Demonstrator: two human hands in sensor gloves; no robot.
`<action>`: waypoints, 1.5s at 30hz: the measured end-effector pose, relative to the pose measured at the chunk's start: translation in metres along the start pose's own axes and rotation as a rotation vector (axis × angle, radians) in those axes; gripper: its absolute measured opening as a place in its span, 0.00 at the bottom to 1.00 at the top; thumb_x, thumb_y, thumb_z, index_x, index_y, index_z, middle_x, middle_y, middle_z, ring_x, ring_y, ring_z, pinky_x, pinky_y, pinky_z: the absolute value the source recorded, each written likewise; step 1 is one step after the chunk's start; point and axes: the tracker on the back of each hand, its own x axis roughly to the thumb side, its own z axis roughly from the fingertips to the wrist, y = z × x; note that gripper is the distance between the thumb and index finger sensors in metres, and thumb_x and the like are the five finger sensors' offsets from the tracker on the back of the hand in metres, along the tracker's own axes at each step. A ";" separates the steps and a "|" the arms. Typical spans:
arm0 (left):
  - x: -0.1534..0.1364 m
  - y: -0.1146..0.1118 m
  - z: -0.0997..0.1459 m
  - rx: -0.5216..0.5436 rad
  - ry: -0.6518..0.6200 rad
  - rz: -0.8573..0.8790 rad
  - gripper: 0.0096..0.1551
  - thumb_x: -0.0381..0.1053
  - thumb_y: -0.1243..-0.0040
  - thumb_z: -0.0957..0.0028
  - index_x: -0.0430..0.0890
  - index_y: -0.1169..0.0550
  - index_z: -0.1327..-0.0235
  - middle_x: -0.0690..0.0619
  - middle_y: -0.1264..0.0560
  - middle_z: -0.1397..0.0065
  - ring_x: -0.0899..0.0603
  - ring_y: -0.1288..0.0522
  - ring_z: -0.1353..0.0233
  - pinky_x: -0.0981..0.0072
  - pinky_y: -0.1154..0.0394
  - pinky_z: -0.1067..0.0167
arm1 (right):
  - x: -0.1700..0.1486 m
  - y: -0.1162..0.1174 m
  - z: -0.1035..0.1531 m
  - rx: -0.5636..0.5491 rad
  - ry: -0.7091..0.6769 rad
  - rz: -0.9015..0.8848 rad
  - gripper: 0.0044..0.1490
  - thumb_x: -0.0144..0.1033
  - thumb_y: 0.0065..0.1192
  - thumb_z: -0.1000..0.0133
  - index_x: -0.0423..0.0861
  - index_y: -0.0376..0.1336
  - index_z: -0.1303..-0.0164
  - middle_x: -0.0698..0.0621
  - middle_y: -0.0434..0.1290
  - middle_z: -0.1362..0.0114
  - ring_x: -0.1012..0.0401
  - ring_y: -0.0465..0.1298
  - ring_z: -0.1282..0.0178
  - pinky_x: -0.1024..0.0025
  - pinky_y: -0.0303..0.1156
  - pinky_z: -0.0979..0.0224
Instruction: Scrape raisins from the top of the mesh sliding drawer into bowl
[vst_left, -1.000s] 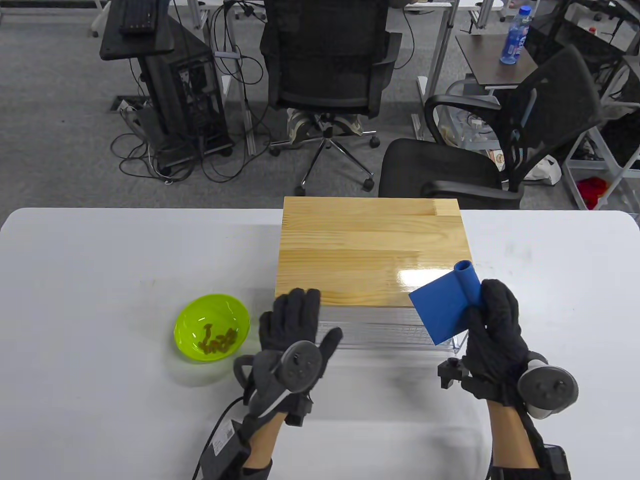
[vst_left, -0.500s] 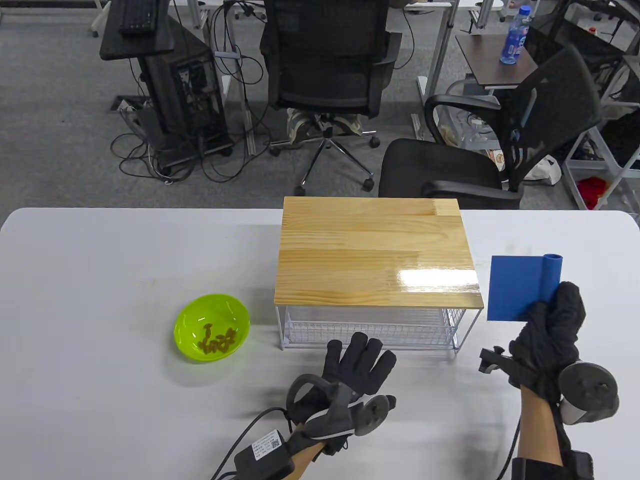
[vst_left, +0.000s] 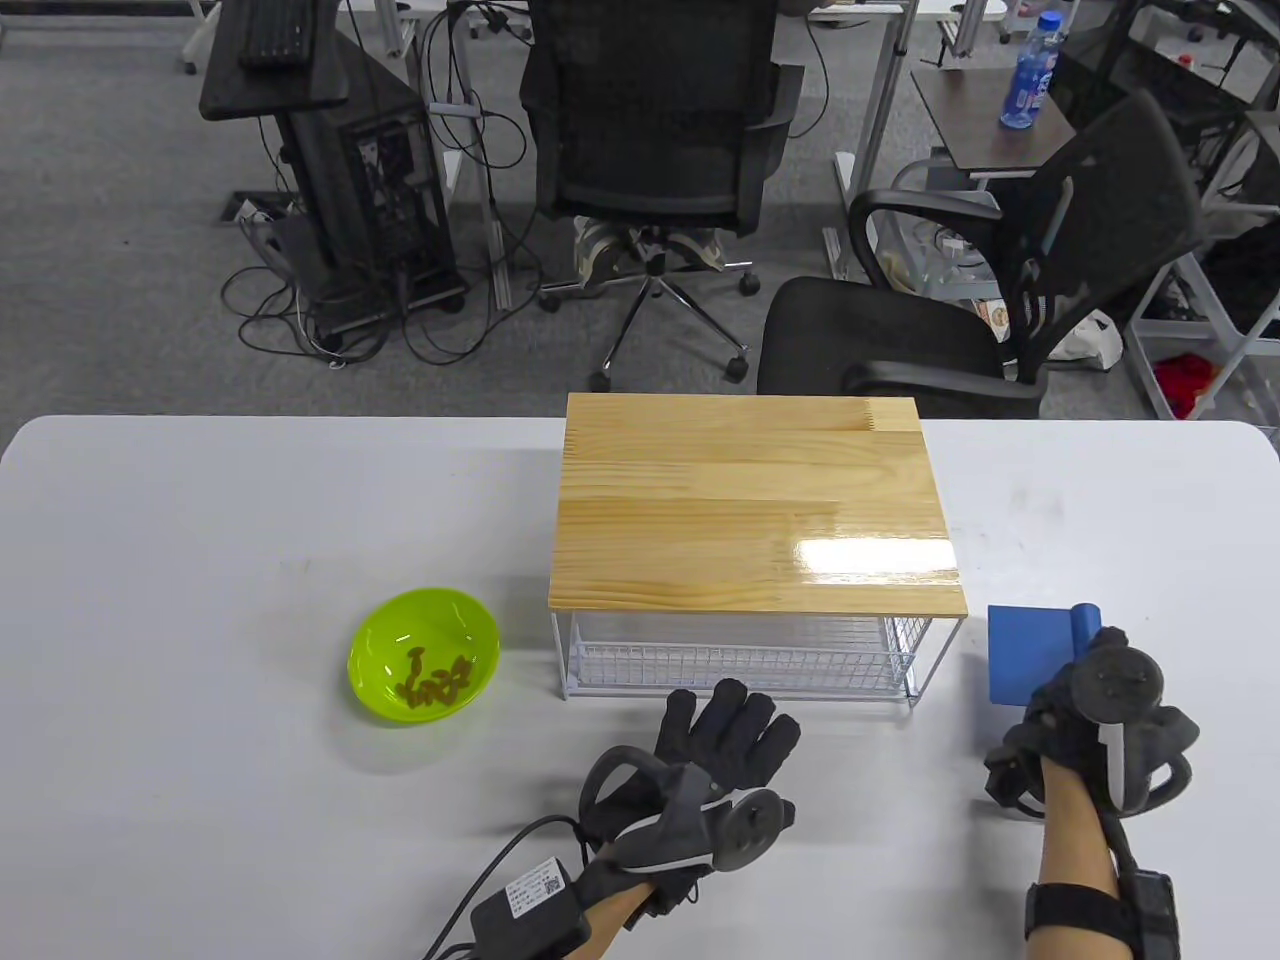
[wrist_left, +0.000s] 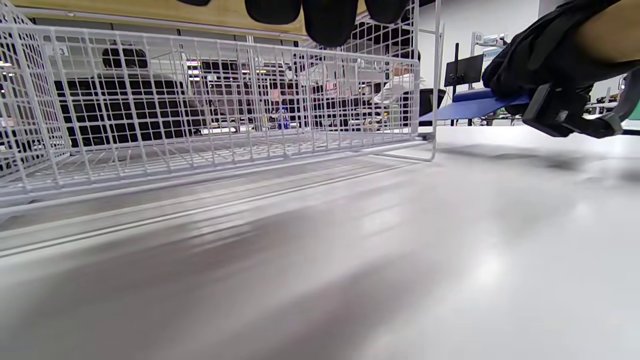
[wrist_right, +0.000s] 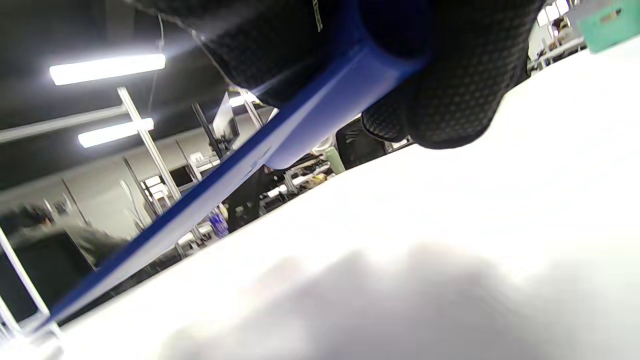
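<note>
The mesh sliding drawer (vst_left: 740, 655) sits under a bare wooden top (vst_left: 750, 505) at the table's middle; its white wire front (wrist_left: 210, 110) fills the left wrist view. A green bowl (vst_left: 423, 653) to its left holds several raisins (vst_left: 433, 683). My left hand (vst_left: 730, 735) lies flat on the table just in front of the drawer, fingers straight, holding nothing. My right hand (vst_left: 1075, 705) grips the handle of a blue scraper (vst_left: 1030, 655) low over the table, right of the drawer. The scraper (wrist_right: 280, 145) slants down to the table in the right wrist view.
The white table (vst_left: 200, 520) ends close behind the drawer unit. Beyond it stand two black office chairs (vst_left: 650, 130), a computer cart (vst_left: 330, 170) with trailing cables, and a side table with a water bottle (vst_left: 1032, 70).
My left hand left the drawer front and came back to the table. My right hand carried the scraper off the wooden top, rightward and down to the table surface.
</note>
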 end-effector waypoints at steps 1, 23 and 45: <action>0.000 0.000 0.000 -0.003 0.000 0.002 0.44 0.73 0.58 0.47 0.61 0.43 0.15 0.54 0.41 0.09 0.39 0.44 0.08 0.34 0.45 0.18 | 0.000 0.002 -0.001 0.004 -0.005 0.021 0.35 0.22 0.61 0.40 0.36 0.55 0.21 0.30 0.57 0.23 0.33 0.71 0.33 0.43 0.75 0.39; -0.008 -0.005 -0.005 -0.055 0.009 0.014 0.43 0.72 0.58 0.46 0.61 0.43 0.15 0.54 0.41 0.09 0.39 0.44 0.08 0.34 0.45 0.18 | 0.017 0.027 0.009 0.181 -0.058 0.369 0.38 0.34 0.62 0.38 0.37 0.53 0.20 0.32 0.60 0.22 0.35 0.71 0.29 0.38 0.69 0.34; -0.035 0.004 -0.001 0.051 0.128 0.018 0.46 0.74 0.56 0.47 0.59 0.42 0.15 0.51 0.41 0.10 0.35 0.44 0.09 0.31 0.44 0.20 | 0.114 -0.061 0.170 -0.130 -1.223 -0.121 0.53 0.57 0.50 0.37 0.37 0.39 0.14 0.31 0.41 0.14 0.28 0.47 0.16 0.24 0.47 0.27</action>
